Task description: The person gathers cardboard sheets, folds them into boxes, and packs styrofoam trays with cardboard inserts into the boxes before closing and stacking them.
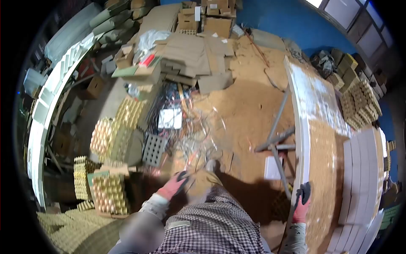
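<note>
My left hand (174,186), in a pink glove with dark fingers, hangs in front of my checked apron (211,224). Its fingers look loosely extended, and I see nothing in them. My right hand (302,202), gloved the same way, is at the near edge of the long table (323,169) on the right. Its fingers look slightly apart and hold nothing visible. To the left of my left hand stands a yellowish egg tray (109,194) with eggs in it, beside a stack of trays (82,175).
More eggs (101,137) sit in trays at the left. Wires and scraps (190,139) litter the floor ahead, with a grey perforated block (154,150). Flat cardboard (186,53) lies farther back. White folded cartons (359,178) and stacked egg trays (359,103) line the right table.
</note>
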{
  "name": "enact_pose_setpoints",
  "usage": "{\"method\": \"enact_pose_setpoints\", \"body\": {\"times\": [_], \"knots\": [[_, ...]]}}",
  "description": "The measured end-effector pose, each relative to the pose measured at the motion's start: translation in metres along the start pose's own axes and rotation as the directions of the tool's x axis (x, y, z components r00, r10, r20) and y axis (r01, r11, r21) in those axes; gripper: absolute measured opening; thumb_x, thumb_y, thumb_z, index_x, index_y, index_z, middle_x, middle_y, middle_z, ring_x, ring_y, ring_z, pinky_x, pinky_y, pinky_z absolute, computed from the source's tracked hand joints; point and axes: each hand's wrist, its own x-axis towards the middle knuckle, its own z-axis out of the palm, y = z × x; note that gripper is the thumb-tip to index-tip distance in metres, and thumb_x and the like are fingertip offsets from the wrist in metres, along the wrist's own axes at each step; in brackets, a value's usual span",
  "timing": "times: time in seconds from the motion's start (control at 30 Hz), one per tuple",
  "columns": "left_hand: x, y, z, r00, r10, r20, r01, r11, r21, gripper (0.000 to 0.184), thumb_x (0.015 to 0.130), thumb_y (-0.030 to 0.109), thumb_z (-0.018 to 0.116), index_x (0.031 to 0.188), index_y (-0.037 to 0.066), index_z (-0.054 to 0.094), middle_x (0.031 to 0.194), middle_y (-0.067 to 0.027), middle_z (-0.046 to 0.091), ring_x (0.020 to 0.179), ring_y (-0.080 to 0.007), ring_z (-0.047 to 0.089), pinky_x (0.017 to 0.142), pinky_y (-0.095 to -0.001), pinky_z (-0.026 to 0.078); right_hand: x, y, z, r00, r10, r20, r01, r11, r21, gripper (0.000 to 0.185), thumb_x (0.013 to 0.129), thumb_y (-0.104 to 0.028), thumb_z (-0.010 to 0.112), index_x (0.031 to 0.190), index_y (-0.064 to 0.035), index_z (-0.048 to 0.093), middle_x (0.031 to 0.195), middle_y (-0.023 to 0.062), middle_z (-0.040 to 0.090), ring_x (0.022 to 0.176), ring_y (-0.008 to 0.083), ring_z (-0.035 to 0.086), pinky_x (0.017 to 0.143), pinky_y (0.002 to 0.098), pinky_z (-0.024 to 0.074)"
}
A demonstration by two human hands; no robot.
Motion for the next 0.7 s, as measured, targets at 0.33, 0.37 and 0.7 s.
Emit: {"method": "enact_pose_setpoints", "body": {"times": [0.33, 0.37, 0.7], "knots": [[0.088, -0.041, -0.209, 0.748, -0.397, -0.532, 0.553, 0.815, 0.170, 0.050, 0.083, 0.031, 0.064, 0.123, 0.003, 0.053, 0.123, -0.0196, 0.049, 0.113, -0.0324, 0.049, 0.096, -0.0366, 0.041, 0.347, -0.087, 0.281, 0.903, 0.187, 0.386, -0.219, 0.975, 0.041, 0.049, 0.085, 0.000, 0.056, 0.132, -0.0048, 0.044, 0.119, 0.0059, 0.056, 0.107, 0.0146, 0.053, 0.093, 0.0275, 0.0422], [0.104, -0.022, -0.212, 0.713, -0.403, -0.574, 0.574, 0.806, 0.147, 0.049, 0.084, 0.029, 0.064, 0.123, 0.001, 0.052, 0.124, -0.0184, 0.049, 0.111, -0.0312, 0.051, 0.095, -0.0363, 0.042, 0.373, -0.100, 0.310, 0.857, 0.299, 0.418, -0.364, 0.928, 0.081, 0.049, 0.085, 0.000, 0.056, 0.132, -0.0056, 0.044, 0.117, 0.0053, 0.057, 0.107, 0.0140, 0.053, 0.093, 0.0267, 0.0422], [0.604, 0.166, -0.358, 0.869, -0.198, -0.453, 0.462, 0.648, 0.606, 0.061, 0.076, 0.042, 0.066, 0.123, 0.006, 0.052, 0.119, -0.0247, 0.051, 0.112, -0.0402, 0.048, 0.095, -0.0443, 0.040, 0.593, 0.128, 0.586, 0.799, 0.404, 0.446, -0.432, 0.901, -0.042, 0.042, 0.088, -0.019, 0.060, 0.126, -0.0054, 0.048, 0.112, 0.0090, 0.059, 0.094, 0.0167, 0.057, 0.075, 0.0273, 0.0462]]}}
